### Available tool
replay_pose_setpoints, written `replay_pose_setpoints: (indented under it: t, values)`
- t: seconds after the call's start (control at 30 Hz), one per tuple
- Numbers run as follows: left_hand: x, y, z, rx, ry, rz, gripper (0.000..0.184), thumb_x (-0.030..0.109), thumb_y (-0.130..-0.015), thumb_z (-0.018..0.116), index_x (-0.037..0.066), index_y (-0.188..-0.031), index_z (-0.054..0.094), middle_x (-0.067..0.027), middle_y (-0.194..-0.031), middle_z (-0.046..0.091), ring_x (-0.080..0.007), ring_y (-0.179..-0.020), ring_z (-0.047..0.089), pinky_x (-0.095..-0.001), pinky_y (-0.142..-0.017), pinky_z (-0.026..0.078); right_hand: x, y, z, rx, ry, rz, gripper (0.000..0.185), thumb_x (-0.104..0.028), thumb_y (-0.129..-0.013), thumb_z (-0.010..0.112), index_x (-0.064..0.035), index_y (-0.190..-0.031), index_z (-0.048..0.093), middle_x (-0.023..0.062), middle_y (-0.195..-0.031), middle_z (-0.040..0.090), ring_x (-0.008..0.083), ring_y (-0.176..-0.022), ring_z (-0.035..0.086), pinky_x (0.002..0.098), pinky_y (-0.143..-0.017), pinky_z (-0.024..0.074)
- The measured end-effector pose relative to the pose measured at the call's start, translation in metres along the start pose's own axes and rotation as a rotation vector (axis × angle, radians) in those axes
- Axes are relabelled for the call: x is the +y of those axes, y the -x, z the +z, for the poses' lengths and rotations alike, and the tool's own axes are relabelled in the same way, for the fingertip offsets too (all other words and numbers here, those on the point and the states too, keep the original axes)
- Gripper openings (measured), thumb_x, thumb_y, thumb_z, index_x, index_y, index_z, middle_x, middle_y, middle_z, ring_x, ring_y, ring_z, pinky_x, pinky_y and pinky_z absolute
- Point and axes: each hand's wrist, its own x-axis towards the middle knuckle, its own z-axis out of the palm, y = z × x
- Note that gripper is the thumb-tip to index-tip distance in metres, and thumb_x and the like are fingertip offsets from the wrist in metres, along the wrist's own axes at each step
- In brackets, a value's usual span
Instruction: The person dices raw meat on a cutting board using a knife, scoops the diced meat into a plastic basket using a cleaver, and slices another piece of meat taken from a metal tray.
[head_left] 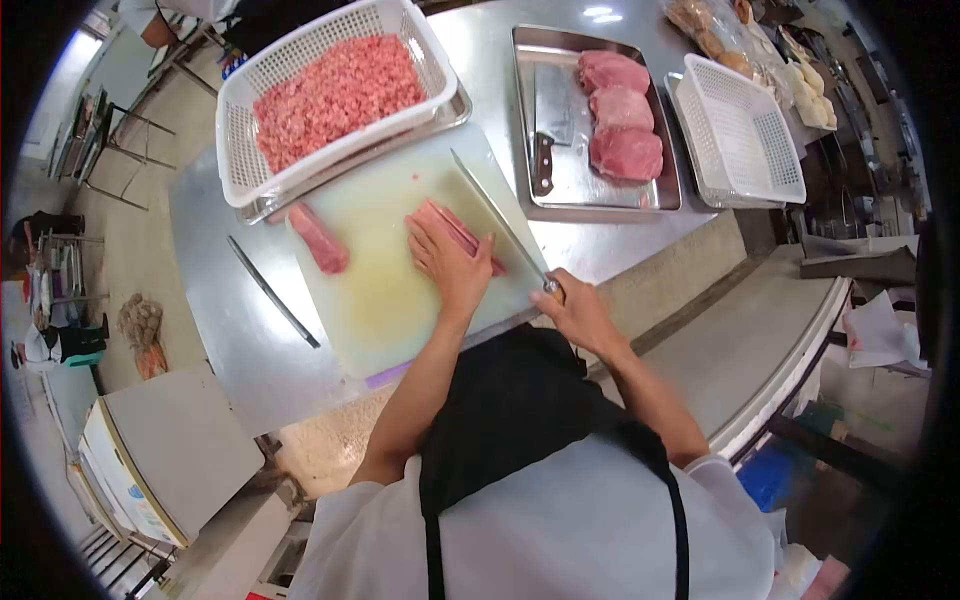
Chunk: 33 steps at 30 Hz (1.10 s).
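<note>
At the near edge of the tabletop (225,330), the cutting board (385,300) is milky white tinged yellow; the cut meat (456,229) is streaked pink. The mince (340,95) is mottled pink and white, its basket (233,150) hole-patterned white, the apron (520,380) black.

A shiny counter (230,360) is carrying 1 cutting board (375,290), 1 dark rod (272,292), and 1 metal tray (584,190) between 2 white baskets (742,140).

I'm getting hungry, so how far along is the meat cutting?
The chopped meat in the white basket looks done. Now the left hand presses sliced meat on the board; the right hand holds the long knife. Probably left: the smaller piece beside it and three big pieces in the metal tray.
</note>
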Motion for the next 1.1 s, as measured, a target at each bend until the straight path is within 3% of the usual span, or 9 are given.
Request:
replay_pose_setpoints:
  t: [0.13, 0.3, 0.4, 0.5, 0.63, 0.8, 0.9, 0.97, 1.1]
  values:
    - [-0.011, -0.022, -0.004, -0.127, -0.111, 0.265, 0.103, 0.017, -0.076, 0.073, -0.007, -0.16, 0.019, -0.0316, -0.163, 0.026, -0.0497, -0.144, 0.029, -0.0573, -0.121, 0.02, -0.003, 0.001, -0.022, -0.259, -0.432, 0.442, 0.055, -0.045, -0.102, 0.064, 0.0027, -0.13, 0.062, 0.0041, -0.069, 0.058, 0.0094, -0.054, 0.057, 0.0277, -0.046, 0.043]
    - [-0.05, -0.049, -0.071, -0.557, -0.084, 0.655, 0.098, 0.004, -0.071, 0.067, -0.004, -0.159, 0.026, -0.026, -0.158, 0.039, -0.0445, -0.138, 0.04, -0.0501, -0.116, 0.032, -0.008, -0.015, -0.031, -0.267, -0.376, 0.448, 0.055, -0.045, -0.102, 0.062, 0.002, -0.131, 0.062, 0.0097, -0.072, 0.064, 0.0166, -0.058, 0.063, 0.0329, -0.05, 0.0479]
    - [-0.06, -0.044, -0.085, -0.421, -0.199, 0.804, 0.09, 0.007, -0.077, 0.07, -0.005, -0.157, 0.03, -0.0241, -0.151, 0.047, -0.044, -0.132, 0.046, -0.0498, -0.112, 0.036, 0.001, -0.017, -0.001, -0.154, -0.181, 0.244, 0.057, -0.046, -0.101, 0.062, 0.0018, -0.132, 0.061, 0.0206, -0.085, 0.071, 0.0316, -0.077, 0.071, 0.0408, -0.068, 0.0552]
    - [-0.049, -0.018, -0.081, -0.385, -0.273, 0.481, 0.086, 0.015, -0.084, 0.075, -0.006, -0.155, 0.032, -0.0224, -0.149, 0.048, -0.0448, -0.135, 0.044, -0.0499, -0.113, 0.036, -0.026, -0.012, 0.015, -0.239, -0.049, 0.144, 0.06, -0.048, -0.099, 0.064, 0.0019, -0.132, 0.061, 0.0291, -0.101, 0.072, 0.043, -0.099, 0.071, 0.0464, -0.086, 0.0547]
    - [-0.057, -0.005, -0.079, -0.25, -0.271, 0.553, 0.082, 0.021, -0.087, 0.076, -0.007, -0.153, 0.035, -0.0231, -0.149, 0.049, -0.0438, -0.132, 0.047, -0.0507, -0.112, 0.038, -0.022, -0.014, 0.017, -0.326, -0.162, 0.22, 0.063, -0.049, -0.097, 0.068, 0.0012, -0.134, 0.06, 0.0307, -0.109, 0.071, 0.0438, -0.107, 0.069, 0.0473, -0.092, 0.0534]
    - [-0.091, -0.024, -0.135, 0.222, -0.02, 0.349, 0.044, 0.009, -0.089, 0.07, -0.002, -0.131, 0.059, -0.0209, -0.125, 0.062, -0.0378, -0.115, 0.057, -0.0489, -0.104, 0.043, -0.021, -0.021, 0.001, -0.374, -0.272, 0.398, 0.046, -0.044, -0.097, 0.07, 0.0002, -0.09, 0.06, 0.0046, -0.063, 0.056, 0.0129, -0.047, 0.055, 0.0305, -0.046, 0.0447]
    - [-0.198, -0.031, -0.177, 0.601, -0.256, -0.005, 0.029, 0.003, -0.088, 0.071, -0.001, -0.116, 0.063, -0.0175, -0.111, 0.065, -0.0362, -0.112, 0.059, -0.0452, -0.1, 0.046, -0.034, -0.007, -0.011, -0.317, -0.328, 0.348, 0.043, -0.04, -0.097, 0.071, 0.0004, -0.089, 0.06, 0.0048, -0.063, 0.058, 0.0134, -0.054, 0.059, 0.0304, -0.051, 0.0469]
    - [-0.228, -0.025, -0.196, 0.401, -0.393, -0.385, 0.038, 0.023, -0.089, 0.075, 0.0, -0.116, 0.061, -0.019, -0.113, 0.066, -0.0391, -0.111, 0.063, -0.0485, -0.095, 0.05, -0.015, 0.006, -0.001, -0.225, -0.405, 0.178, 0.041, -0.038, -0.096, 0.072, 0.0007, -0.087, 0.062, 0.0055, -0.065, 0.06, 0.0132, -0.058, 0.061, 0.0308, -0.055, 0.0485]
    - [-0.252, -0.023, -0.199, 0.181, -0.459, -0.367, 0.035, 0.025, -0.087, 0.073, -0.001, -0.109, 0.062, -0.0246, -0.094, 0.073, -0.0471, -0.091, 0.07, -0.0532, -0.084, 0.054, -0.014, -0.001, 0.0, -0.328, -0.361, 0.223, 0.04, -0.035, -0.093, 0.075, 0.003, -0.083, 0.068, 0.0095, -0.07, 0.067, 0.0141, -0.066, 0.064, 0.0321, -0.064, 0.0516]
